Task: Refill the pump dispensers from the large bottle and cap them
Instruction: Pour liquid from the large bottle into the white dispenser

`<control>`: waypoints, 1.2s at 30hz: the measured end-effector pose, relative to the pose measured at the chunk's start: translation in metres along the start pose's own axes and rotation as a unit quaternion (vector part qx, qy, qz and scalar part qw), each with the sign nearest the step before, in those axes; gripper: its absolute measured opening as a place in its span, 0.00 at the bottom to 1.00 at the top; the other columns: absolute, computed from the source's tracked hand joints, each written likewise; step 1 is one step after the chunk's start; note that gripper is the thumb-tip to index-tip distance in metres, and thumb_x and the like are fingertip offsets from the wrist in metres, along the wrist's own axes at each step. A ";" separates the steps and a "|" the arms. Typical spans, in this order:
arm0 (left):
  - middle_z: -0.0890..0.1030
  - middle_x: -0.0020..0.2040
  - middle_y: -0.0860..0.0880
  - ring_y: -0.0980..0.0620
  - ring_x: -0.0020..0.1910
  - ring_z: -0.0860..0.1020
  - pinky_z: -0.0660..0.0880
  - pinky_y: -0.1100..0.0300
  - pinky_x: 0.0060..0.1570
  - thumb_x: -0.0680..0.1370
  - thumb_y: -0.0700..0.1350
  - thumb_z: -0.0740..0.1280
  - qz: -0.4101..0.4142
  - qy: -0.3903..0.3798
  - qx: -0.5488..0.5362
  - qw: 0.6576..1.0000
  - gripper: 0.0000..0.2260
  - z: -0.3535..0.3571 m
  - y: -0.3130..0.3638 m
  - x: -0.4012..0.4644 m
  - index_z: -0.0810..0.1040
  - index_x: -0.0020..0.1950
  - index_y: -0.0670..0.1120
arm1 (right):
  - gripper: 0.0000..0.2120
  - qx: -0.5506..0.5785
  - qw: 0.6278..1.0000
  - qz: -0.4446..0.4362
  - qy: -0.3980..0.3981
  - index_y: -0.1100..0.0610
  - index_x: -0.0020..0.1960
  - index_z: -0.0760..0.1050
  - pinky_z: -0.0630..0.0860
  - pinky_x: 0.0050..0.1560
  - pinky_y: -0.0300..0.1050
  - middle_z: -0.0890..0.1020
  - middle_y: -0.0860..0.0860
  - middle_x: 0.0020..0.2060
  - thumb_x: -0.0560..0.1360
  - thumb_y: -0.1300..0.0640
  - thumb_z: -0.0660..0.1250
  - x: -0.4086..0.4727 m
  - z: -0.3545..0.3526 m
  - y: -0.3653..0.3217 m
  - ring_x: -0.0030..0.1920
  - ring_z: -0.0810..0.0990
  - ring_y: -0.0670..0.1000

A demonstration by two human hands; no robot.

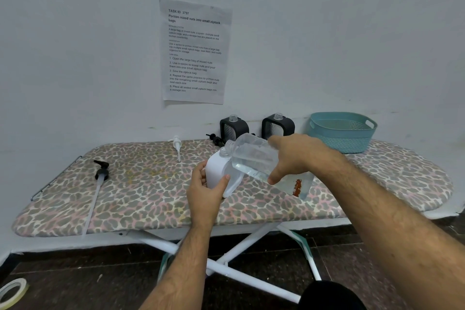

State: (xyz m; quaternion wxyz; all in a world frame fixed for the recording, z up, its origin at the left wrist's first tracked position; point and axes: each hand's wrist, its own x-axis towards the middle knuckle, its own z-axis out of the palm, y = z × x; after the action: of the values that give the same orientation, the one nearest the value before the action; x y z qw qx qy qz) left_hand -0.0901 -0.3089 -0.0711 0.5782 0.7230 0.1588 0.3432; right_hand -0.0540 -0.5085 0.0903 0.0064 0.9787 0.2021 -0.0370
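Our right hand [294,156] grips the large bottle [261,161], its long axis tilted down-left, mouth touching the neck of the white dispenser [216,171] that our left hand [206,189] clasps upright near the ironing board's [141,199] front edge, mid-length.

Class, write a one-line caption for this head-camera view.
Right hand tips the large bottle into a white dispenser steadied by the left hand.

Leopard-print ironing board [151,199] carried two black dispensers [234,128] and teal basket [342,133] beyond fingers, white pump [177,146] and black pump [102,171] lay leftward.
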 end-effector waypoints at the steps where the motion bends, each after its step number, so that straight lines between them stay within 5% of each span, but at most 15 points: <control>1: 0.79 0.53 0.59 0.56 0.52 0.80 0.83 0.45 0.46 0.69 0.50 0.79 -0.002 -0.001 -0.002 1.000 0.26 0.000 0.000 0.000 0.73 0.64 0.60 | 0.43 0.000 1.000 0.000 0.000 0.46 0.69 0.65 0.77 0.50 0.51 0.79 0.47 0.58 0.60 0.34 0.77 0.000 0.000 0.000 0.55 0.78 0.53; 10: 0.79 0.53 0.59 0.55 0.52 0.80 0.83 0.44 0.44 0.69 0.51 0.79 -0.012 -0.001 -0.004 1.000 0.25 0.000 0.000 0.000 0.73 0.62 0.62 | 0.41 -0.003 1.000 0.006 -0.002 0.46 0.67 0.66 0.76 0.48 0.50 0.77 0.46 0.52 0.60 0.34 0.77 0.000 -0.001 -0.001 0.48 0.74 0.52; 36: 0.80 0.54 0.55 0.53 0.52 0.81 0.83 0.46 0.43 0.70 0.50 0.78 -0.014 -0.015 -0.011 1.000 0.25 -0.003 0.004 -0.001 0.73 0.64 0.61 | 0.42 -0.001 1.000 0.012 -0.009 0.47 0.69 0.66 0.76 0.49 0.50 0.78 0.47 0.58 0.61 0.35 0.77 -0.004 -0.006 -0.005 0.48 0.73 0.50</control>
State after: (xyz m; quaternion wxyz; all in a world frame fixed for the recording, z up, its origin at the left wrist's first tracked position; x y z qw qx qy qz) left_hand -0.0938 -0.3083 -0.0678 0.5935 0.7190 0.1564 0.3260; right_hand -0.0591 -0.5049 0.0963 0.0096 0.9805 0.1907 -0.0459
